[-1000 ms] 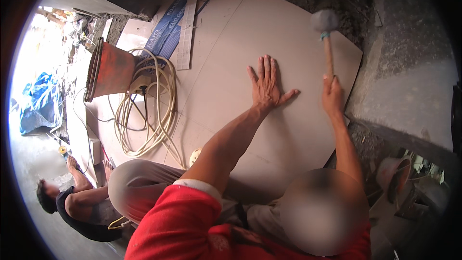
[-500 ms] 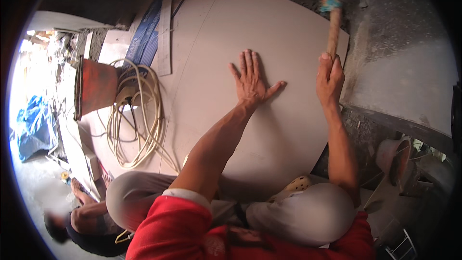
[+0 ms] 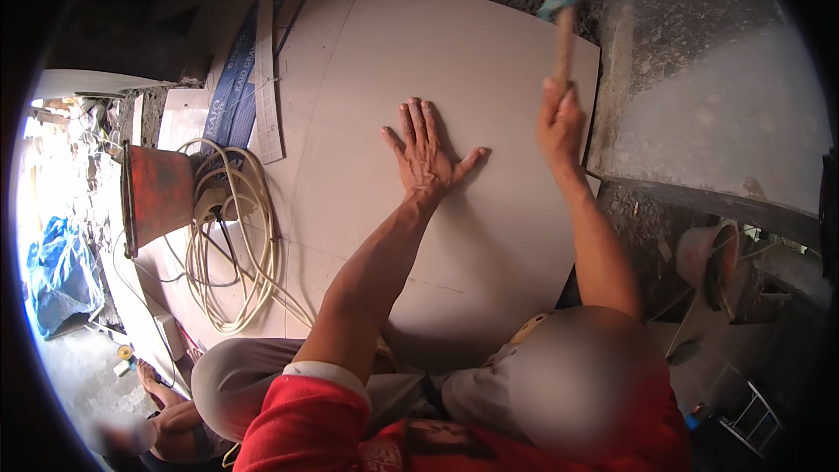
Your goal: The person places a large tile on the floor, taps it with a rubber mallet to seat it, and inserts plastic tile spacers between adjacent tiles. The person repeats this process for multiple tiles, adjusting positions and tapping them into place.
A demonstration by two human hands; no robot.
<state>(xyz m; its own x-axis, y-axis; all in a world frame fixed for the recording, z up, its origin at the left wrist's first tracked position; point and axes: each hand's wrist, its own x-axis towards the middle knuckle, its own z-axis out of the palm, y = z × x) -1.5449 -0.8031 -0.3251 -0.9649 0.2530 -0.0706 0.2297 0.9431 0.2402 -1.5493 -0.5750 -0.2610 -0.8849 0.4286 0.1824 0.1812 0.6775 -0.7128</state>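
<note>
My left hand lies flat, fingers spread, on a large pale tile in front of me. In my right hand is the wooden handle of a mallet. The mallet's pale, rounded head is blurred and sits over the tile's far right corner, with a turquoise wrap just below it. Whether the head touches the tile I cannot tell.
On the left, a coiled cream cable lies beside an orange-red bucket. Blue packaging and a narrow strip lie behind. A grey ledge borders the right; another bucket stands there. Another person sits lower left.
My right hand and the mallet appear further left in the picture. The whole view has shifted somewhat, and my left hand still presses flat on the tile.
</note>
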